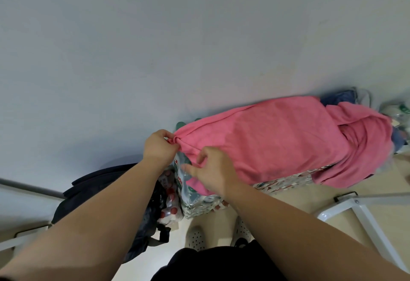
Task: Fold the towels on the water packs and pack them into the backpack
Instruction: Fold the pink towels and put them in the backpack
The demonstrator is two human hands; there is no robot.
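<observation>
Left hand (pixel 158 145), seemingly right hand (pixel 213 172) too, pinching rumpled pink towel (pixel 277 138) atop water packs (pixel 193 200)

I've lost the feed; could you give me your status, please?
Left hand pinching pink towel corner. Right hand holding near edge. Towel unfolded on water packs. Nothing on top.

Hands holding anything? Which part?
Both on the pink towel: left hand pinches its bunched corner; right hand sits at the near edge, grip unclear.
</observation>
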